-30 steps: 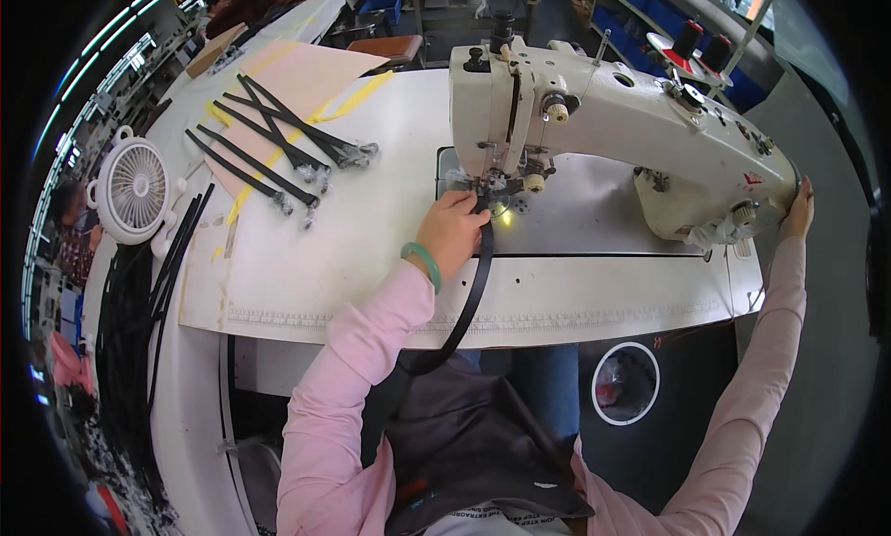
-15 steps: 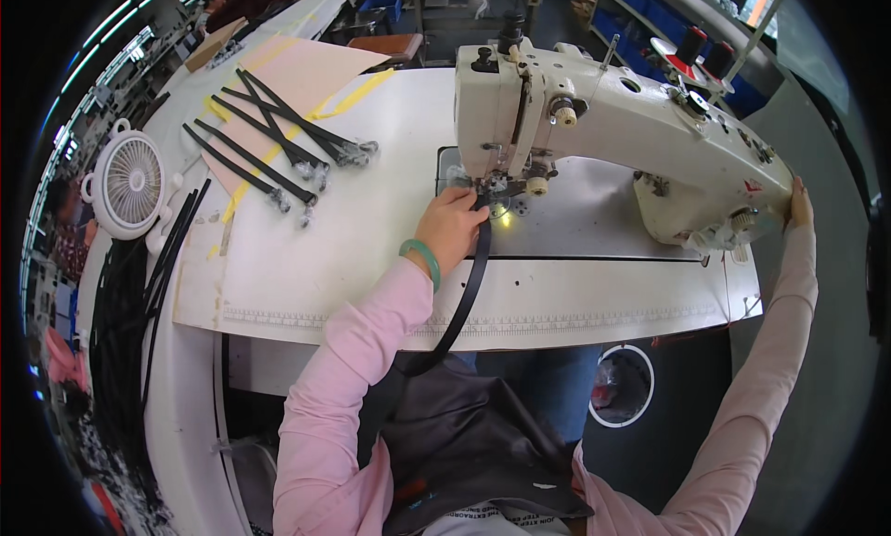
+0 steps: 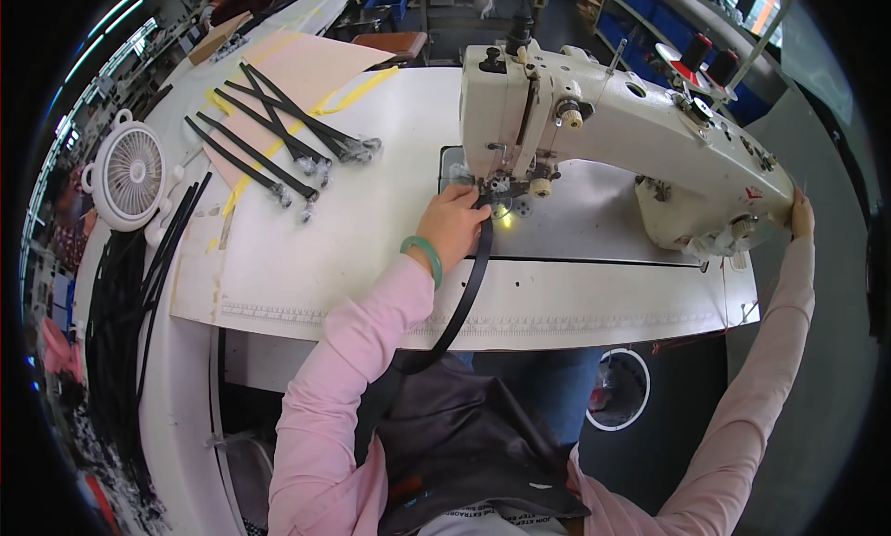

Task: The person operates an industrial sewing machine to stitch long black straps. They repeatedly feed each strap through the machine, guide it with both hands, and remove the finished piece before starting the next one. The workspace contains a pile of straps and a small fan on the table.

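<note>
My left hand, with a green bangle at the wrist, holds a black strap at the needle of a white sewing machine. The strap runs from under the presser foot down over the table's front edge to my lap. My right hand reaches round the machine's far right end, by the handwheel; its fingers are mostly hidden behind the machine.
Several finished black straps with metal clips lie on a pink sheet at the back left. A small white fan stands at the left, with a heap of loose black straps beside it. Thread spools stand behind the machine.
The view has shifted slightly. Both hands stay where they were, the left at the needle, the right at the machine's end.
</note>
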{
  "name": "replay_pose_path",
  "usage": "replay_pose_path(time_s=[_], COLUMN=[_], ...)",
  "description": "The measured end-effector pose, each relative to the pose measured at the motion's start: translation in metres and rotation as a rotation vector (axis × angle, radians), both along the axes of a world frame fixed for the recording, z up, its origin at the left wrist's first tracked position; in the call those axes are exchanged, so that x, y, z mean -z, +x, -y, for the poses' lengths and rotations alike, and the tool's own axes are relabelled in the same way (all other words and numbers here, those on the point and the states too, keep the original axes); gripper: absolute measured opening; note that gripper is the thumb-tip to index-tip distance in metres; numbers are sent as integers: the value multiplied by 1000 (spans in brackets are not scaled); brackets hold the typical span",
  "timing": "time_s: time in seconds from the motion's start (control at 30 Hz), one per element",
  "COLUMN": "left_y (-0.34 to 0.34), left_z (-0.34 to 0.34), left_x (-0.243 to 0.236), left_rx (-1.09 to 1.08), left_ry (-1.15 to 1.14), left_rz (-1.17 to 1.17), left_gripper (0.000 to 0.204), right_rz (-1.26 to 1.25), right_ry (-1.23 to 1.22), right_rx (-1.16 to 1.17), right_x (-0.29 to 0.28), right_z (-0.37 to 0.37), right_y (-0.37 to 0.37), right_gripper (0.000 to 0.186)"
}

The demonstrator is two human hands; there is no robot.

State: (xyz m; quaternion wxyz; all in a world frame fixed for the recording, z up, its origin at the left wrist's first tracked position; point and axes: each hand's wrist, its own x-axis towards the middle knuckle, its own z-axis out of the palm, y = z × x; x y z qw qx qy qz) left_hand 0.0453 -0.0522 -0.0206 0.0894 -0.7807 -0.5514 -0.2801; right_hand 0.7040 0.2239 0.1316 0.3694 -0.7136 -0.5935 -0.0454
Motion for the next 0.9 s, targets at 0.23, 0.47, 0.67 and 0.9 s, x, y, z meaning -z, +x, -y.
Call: replay_pose_path(time_s=[0.23,0.47,0.67,0.9], left_y=[9,7,5,8], left_z=[7,6,5,9], left_x=[-2,-13,-7,-14], left_rx=[-40,35,-3,-51], left_ry=[25,31,12,-54], left_rz=[-163,-317,-248,-149], left_gripper=[19,11,22,24], right_rz=[-1019,-97,-97,-806], right_ry=[332,313,2,275], right_rx=[-214,54,-1,-122], right_x=[90,22,3,102], right_z=[66,38,11,55], right_y=[-72,-43,-15,-39], right_gripper=[47,48,50,38])
